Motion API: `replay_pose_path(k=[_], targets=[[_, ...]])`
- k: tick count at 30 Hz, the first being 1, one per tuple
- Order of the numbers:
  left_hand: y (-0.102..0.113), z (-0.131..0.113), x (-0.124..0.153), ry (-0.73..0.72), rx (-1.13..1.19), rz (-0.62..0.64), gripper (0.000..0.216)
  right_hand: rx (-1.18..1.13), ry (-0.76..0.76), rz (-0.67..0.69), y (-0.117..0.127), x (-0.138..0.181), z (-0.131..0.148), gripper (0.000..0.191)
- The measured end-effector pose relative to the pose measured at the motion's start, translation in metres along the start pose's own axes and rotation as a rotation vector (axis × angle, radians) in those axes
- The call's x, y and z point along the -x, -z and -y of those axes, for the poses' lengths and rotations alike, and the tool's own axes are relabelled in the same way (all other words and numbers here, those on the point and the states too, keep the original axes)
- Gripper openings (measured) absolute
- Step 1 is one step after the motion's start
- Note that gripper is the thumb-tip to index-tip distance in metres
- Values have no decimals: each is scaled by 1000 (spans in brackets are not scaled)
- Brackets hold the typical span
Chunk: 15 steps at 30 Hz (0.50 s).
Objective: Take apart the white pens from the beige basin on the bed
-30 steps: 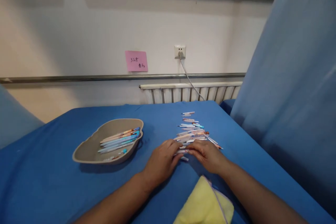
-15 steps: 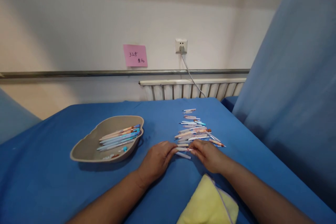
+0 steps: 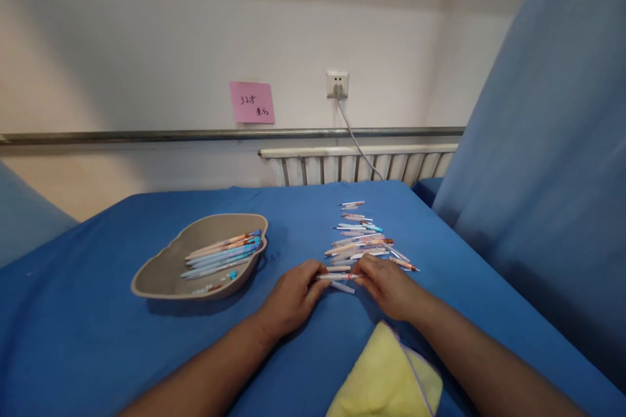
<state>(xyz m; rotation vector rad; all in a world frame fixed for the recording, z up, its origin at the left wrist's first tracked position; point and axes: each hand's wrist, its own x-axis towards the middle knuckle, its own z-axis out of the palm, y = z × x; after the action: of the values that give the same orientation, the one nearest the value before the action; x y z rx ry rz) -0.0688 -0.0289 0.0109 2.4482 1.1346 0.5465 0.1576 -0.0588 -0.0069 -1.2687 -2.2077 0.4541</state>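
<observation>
Both my hands meet over the blue cloth, each pinching one end of a thin white pen [image 3: 338,276] held level between them. My left hand [image 3: 292,296] grips its left end and my right hand [image 3: 386,283] its right end. Just beyond lies a loose pile of pens [image 3: 362,239] in white, pink, orange and blue, stretching away from me. One more pale pen [image 3: 342,287] lies on the cloth under the held one. To the left sits a beige cloud-shaped tray [image 3: 166,273] with several pens [image 3: 222,254] laid side by side in it.
A yellow pouch [image 3: 386,381] lies at the near edge between my forearms. The blue table cover [image 3: 98,339] runs to the wall, where a radiator [image 3: 357,166], a socket with a cable [image 3: 337,86] and a pink note [image 3: 252,103] show. A blue curtain [image 3: 548,143] hangs at right.
My hands drew slightly back from the pile and lifted one pen between them, its ends now pinched on both sides. The view also tilted a little downward.
</observation>
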Motion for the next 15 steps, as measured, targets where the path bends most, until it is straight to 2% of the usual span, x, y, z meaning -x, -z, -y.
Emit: replay_pose_path(k=[3,6,8,10,13,15], targets=[[0,2,-1,37,-35,68,40,11,3,13,0,0,-1,9],[0,3,-1,14,17,7,27,33,-12,28,0,0,-1,10],[-1,2,0,-34,41,-40,30,36,-17,33,0,0,-1,10],[-1,2,0,-64,19,-29,21,31,-14,35,0,0,-1,10],[-1,3,-2,-7,-53,42,35,30,-10,37,0,1,-1,11],[-1,4,-2,43,-52,60,35,41,-14,45,-1,1,-2,11]])
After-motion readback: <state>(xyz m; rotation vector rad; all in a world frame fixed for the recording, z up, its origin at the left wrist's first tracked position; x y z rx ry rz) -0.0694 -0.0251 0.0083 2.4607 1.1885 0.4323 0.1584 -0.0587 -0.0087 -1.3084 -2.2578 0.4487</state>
